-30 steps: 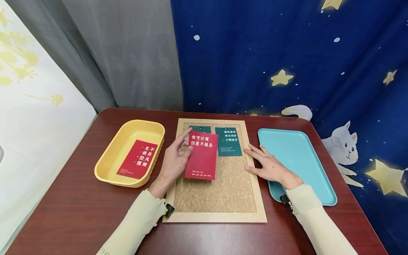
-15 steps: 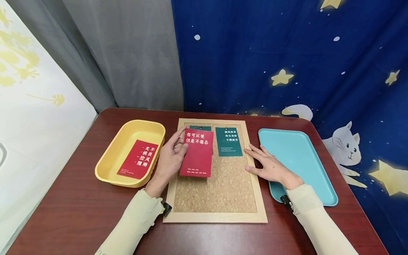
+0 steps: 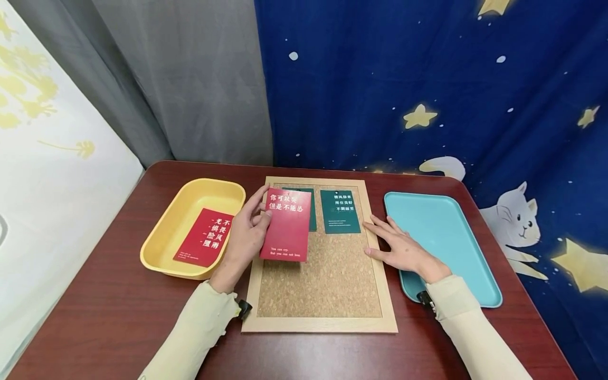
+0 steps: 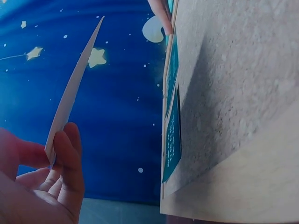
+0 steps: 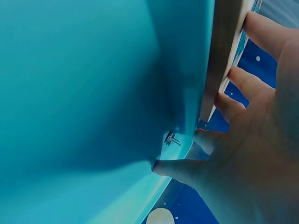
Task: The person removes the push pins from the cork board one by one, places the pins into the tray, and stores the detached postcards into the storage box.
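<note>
The red "You can cry" card (image 3: 285,227) is hanging above the corkboard (image 3: 328,285), left and far; the left hand (image 3: 243,232) is pinching it. The right hand (image 3: 404,248) is resting, fingers spread, along the right frame (image 3: 380,279). Positioning seems in hand; careful lowering is probably being needed next.

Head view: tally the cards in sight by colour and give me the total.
Red: 2 (held card in the left hand, loose card in the yellow bin)
Green: 2 (partly hidden card and fully visible card, both on the cork board)
Total: 4
</note>
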Available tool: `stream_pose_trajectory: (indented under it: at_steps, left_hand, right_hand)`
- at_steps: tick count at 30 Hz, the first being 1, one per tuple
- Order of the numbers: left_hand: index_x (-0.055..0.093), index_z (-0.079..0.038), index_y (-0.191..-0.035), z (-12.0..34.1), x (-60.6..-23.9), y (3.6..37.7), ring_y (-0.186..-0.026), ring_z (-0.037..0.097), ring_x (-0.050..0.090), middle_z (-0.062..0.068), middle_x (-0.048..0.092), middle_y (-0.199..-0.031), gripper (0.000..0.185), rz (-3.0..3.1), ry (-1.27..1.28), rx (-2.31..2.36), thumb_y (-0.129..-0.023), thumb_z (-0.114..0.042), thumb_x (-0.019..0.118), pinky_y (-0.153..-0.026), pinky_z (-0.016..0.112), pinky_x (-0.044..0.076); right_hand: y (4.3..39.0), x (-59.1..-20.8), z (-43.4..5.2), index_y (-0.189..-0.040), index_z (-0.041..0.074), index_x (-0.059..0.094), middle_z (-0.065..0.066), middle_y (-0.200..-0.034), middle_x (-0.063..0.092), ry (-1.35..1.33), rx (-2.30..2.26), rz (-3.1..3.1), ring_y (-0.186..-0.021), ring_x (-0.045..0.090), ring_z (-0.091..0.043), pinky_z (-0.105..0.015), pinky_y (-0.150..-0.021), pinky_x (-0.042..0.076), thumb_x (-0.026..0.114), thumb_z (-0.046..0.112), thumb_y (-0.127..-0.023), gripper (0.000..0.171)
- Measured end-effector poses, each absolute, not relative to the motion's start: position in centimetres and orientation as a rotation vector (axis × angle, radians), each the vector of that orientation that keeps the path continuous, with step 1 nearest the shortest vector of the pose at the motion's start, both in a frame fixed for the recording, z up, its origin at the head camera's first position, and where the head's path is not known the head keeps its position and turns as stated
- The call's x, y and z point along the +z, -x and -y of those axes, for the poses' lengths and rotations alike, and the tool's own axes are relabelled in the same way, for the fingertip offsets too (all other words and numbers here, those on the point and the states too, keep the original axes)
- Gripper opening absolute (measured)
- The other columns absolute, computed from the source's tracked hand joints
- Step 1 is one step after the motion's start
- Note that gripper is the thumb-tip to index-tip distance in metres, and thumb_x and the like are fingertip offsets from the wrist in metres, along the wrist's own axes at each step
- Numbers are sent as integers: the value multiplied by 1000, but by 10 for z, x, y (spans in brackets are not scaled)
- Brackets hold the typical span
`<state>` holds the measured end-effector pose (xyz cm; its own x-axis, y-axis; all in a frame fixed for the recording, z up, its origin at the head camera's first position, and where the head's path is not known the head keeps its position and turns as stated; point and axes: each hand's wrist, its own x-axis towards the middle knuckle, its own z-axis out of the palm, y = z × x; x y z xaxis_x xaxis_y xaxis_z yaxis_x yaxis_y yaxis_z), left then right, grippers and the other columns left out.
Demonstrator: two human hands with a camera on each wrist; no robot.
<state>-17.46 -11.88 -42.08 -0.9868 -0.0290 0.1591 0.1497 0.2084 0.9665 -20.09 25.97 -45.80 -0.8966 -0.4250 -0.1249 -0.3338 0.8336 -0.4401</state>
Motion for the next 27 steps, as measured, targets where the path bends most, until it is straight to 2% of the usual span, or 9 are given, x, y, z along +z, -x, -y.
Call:
stream_pose_trajectory:
  at_steps: [7, 11, 14, 16, 22, 24, 27]
  left_hand:
    - [40, -36, -160, 125, -419, 175, -85, 21, 72, 15, 66, -117, 61, 2372, 49, -1814, -106, -16, 59, -73, 20, 62]
    - [38, -36, -161, 129, -419, 175, -96, 28, 75, 15, 66, -120, 61, 2401, 5, -1765, -106, -20, 59, -77, 18, 61]
    - [38, -32, -162, 132, -419, 175, -103, 30, 77, 16, 65, -122, 60, 2394, -11, -1767, -107, -22, 59, -78, 18, 62]
    - [38, -29, -162, 134, -419, 175, -100, 29, 78, 16, 66, -120, 60, 2384, -12, -1767, -106, -22, 59, -77, 18, 62]
    - [44, -24, -159, 140, -417, 176, -77, 14, 76, 15, 66, -113, 55, 2366, -28, -1730, -106, -21, 60, -68, 20, 62]
    - [46, -26, -158, 142, -416, 175, -75, 10, 76, 14, 65, -112, 54, 2363, -46, -1735, -106, -22, 60, -67, 21, 62]
    - [47, -28, -157, 146, -415, 175, -79, 12, 79, 12, 65, -113, 54, 2351, -70, -1749, -106, -22, 61, -68, 23, 63]
  right_hand:
    - [201, -458, -260, -164, 27, 34, -9, -176, 20, 584, -608, -2794, -161, 8, -50, -87, -113, 14, 62, 52, -101, 73]
    - [201, -457, -260, -164, 27, 34, -9, -176, 20, 580, -607, -2794, -161, 7, -50, -87, -114, 14, 62, 52, -101, 74]
    - [201, -457, -260, -164, 27, 34, -9, -176, 20, 578, -608, -2795, -161, 7, -50, -87, -114, 14, 63, 52, -101, 74]
    - [201, -457, -260, -164, 27, 34, -9, -176, 20, 578, -608, -2794, -161, 7, -50, -87, -114, 14, 63, 52, -101, 74]
    - [201, -456, -260, -164, 27, 34, -8, -176, 20, 579, -604, -2800, -161, 7, -49, -87, -114, 15, 62, 51, -101, 73]
    - [201, -456, -260, -164, 26, 34, -8, -176, 20, 580, -606, -2800, -161, 7, -49, -87, -114, 15, 63, 51, -101, 73]
    - [201, -457, -260, -164, 26, 34, -8, -176, 20, 581, -611, -2798, -161, 7, -49, -87, -114, 15, 63, 51, -101, 73]
